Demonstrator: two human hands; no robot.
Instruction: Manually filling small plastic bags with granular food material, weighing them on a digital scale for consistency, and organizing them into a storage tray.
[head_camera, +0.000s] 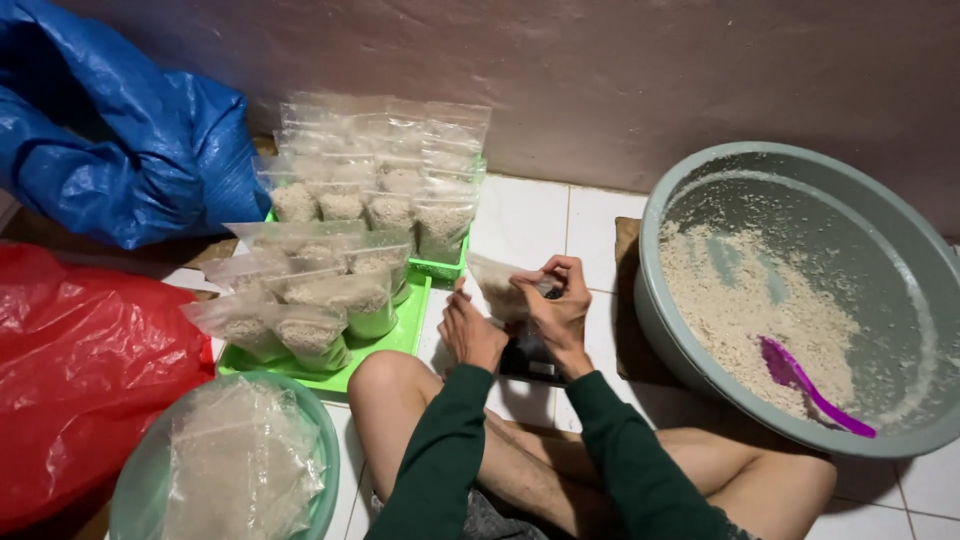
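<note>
1. I sit on the tiled floor (530, 215), knees up, and my hands meet over a small black scale (530, 360) set on the tiles just in front of me.
2. My right hand (556, 300) pinches the top edge of a small clear bag (497, 285) partly filled with pale grain; the fingers are curled tight on the plastic.
3. My left hand (470, 333) rests beside the bag, fingers drawn together at its lower side; whether it grips the plastic or only steadies it, I cannot tell.
4. Done, by the look of it: many filled bags (375, 190) stand in rows on the green trays (385, 345) to my left, stacked back to the wall.
5. Left to do, I judge: the big grey basin (660, 330) to my right holds a fair spread of loose grain (745, 310), with a purple scoop (805, 385) lying in it.
6. A green bowl (325, 470) near my left knee holds a heap of empty clear bags (240, 465), so plenty remain unfilled.
7. A red plastic sack (80, 370) and a blue one (120, 150) lie further left, untouched.
</note>
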